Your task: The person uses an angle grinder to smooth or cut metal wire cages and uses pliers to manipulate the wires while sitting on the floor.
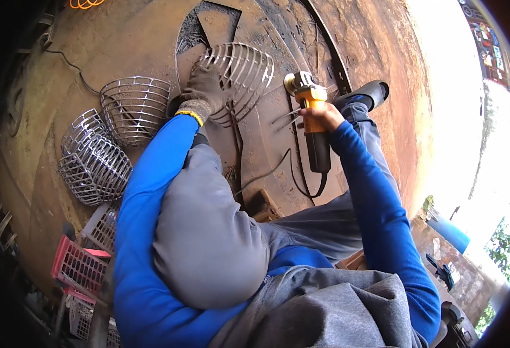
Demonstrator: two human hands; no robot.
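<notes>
with the gloved left hand [204,91] clamped on the wire basket [240,75] at upper centre, the bare right hand [320,118] gripping the angle grinder [310,113] should probably bring the disc in lightly, keeping the basket pinned.

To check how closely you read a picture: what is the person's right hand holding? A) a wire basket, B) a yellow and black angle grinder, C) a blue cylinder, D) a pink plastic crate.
B: the bare right hand grips the yellow and black angle grinder by its body, while the gloved left hand rests on the wire basket lying on the rusty floor.
</notes>
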